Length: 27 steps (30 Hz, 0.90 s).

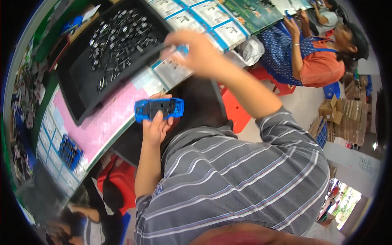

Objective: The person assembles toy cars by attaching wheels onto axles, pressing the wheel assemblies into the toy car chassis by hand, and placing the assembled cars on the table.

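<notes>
My left hand (154,130) is closed round a blue toy car body (176,108), its dark underside turned up and my thumb pressing on it. The car is held over the near edge of the worktable. My right hand (190,51) is raised beside the right corner of a black tray (77,67). Motion smears its fingers, and a bit of blue shows by them; whether it is held I cannot tell. In the tray lies a heap of small black and shiny silver parts (122,34).
Another blue car body (70,152) stands on the table at the left. Printed sheets (216,18) cover the tabletop. Across to the right sits a co-worker (322,63) in orange and a blue apron; other people are at the lower left. Red stools (234,110) stand under the table's edge.
</notes>
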### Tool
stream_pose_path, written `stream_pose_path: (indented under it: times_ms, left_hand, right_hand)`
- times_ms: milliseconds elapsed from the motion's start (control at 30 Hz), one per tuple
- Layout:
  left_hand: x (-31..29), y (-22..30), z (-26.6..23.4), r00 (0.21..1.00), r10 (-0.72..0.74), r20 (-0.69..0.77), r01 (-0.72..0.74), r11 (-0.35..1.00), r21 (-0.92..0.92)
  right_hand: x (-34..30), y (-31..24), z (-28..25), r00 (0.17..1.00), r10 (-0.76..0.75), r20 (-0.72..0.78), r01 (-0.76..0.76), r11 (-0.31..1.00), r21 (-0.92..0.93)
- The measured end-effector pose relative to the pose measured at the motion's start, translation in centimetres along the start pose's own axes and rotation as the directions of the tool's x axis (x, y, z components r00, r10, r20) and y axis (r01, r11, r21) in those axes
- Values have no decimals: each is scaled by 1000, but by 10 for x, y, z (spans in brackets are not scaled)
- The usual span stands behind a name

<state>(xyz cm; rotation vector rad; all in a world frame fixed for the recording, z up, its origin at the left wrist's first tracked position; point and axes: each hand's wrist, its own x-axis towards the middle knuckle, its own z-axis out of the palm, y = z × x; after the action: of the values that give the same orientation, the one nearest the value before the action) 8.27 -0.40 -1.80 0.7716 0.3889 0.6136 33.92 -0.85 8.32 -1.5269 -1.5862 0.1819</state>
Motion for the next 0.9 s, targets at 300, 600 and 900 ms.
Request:
stream_pose_path:
  times_ms: [300, 600, 900]
  left_hand:
    - [-32, 11, -16, 992, -6, -127, -1, 998, -55]
    - [-50, 8, -23, 977, -3, -213, -1, 1000, -17]
    - [-50, 7, -32, 975, 15, -222, -26, 998, -48]
  right_hand:
    - [92, 65, 51, 936, 105, 336, -11, 963, -270]
    - [132, 92, 116, 826, 393, 403, 64, 646, -761]
    - [102, 53, 70, 980, 47, 195, 11, 959, -283]
